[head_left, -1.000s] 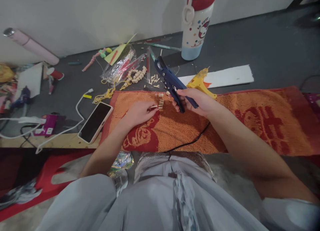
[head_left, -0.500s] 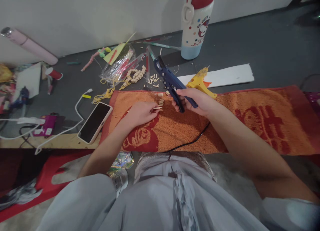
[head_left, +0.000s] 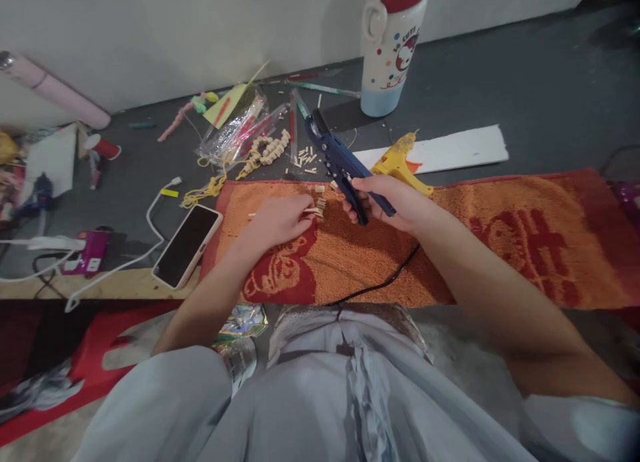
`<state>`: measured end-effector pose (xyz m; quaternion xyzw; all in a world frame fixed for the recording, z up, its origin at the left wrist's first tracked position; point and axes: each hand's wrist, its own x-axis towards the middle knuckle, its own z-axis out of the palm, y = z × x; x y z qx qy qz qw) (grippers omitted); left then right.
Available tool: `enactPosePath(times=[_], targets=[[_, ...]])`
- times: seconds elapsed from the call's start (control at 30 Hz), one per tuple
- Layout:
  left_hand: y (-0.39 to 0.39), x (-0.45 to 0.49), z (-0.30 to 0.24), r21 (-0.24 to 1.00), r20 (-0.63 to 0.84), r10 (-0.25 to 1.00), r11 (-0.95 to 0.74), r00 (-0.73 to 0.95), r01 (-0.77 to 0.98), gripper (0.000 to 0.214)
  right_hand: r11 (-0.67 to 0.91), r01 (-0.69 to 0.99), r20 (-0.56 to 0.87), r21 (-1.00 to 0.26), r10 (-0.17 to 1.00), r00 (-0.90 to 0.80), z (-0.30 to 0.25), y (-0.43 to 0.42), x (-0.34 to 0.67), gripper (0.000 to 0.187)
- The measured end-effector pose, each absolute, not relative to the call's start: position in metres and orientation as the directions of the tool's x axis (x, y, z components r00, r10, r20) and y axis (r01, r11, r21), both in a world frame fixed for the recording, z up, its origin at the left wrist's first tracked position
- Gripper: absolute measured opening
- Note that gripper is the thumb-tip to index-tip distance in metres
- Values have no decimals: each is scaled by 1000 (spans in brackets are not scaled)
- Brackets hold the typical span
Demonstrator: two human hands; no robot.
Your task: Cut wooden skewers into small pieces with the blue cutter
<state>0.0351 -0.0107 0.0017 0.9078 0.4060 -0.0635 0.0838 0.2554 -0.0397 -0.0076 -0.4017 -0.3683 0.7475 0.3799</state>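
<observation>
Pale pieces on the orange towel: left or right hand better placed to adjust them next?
Left, likely: the left hand is right beside the pale pieces, holding a thin stick; the right hand is occupied gripping the blue tool.

Okay so the left forearm [head_left: 217, 282] comes up from the lower left, with the left hand [head_left: 283, 219] sitting low, back facing up, fingers [head_left: 305, 211] pinched together and pointing right. The right forearm [head_left: 490, 275] slants in from the lower right, wrist pretty much straight. The right hand [head_left: 387, 199] is curled in a grip, thumb [head_left: 365, 184] on top, fingers tucked underneath. Hands are near each other but apart.
</observation>
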Motion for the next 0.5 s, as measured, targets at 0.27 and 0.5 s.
enactPosePath(times=[0.27,0.5], targets=[[-6,32,-4,135,-153,722,-661,675,738,27,-433,-275,-317,-858,869,-380,-9,-39,256,19],[-3,26,-10,229,-160,714,-645,682,729,28,-429,-296,-312,-853,875,-369,-9,-43,252,19]])
